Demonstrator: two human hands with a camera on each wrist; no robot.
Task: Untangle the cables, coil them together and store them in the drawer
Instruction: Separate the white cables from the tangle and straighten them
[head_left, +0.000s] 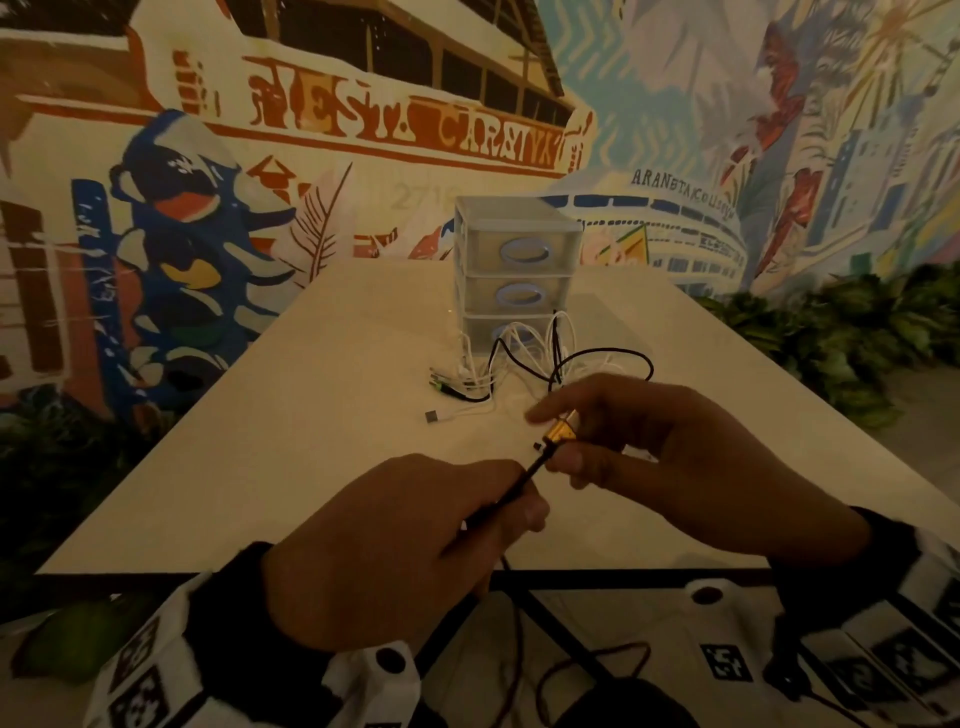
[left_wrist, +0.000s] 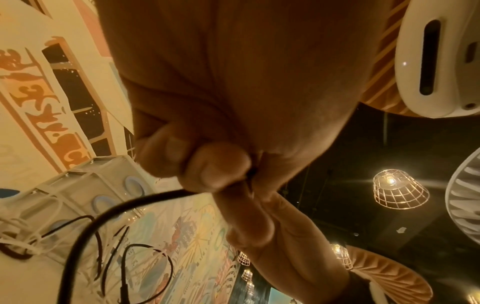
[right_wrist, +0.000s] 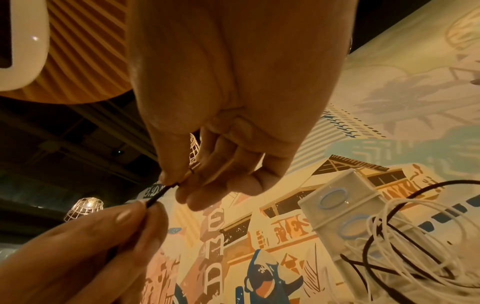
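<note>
1. Pinching a thin black cable (head_left: 511, 493), the left hand (head_left: 395, 551) has its thumb and curled fingers squeezed on the cord, low over the near edge of the pale table (head_left: 260, 467).
2. Just to its right, the right hand (head_left: 649, 452) pinches the cable's shiny gold plug (head_left: 560, 430) with thumb and fingers. Its first finger points out to the left.
3. Farther back, a messy pile of white and black cables (head_left: 524, 364) lies on the table, right in front of the small clear plastic drawer box (head_left: 517, 265). Its three drawers are closed.
</note>
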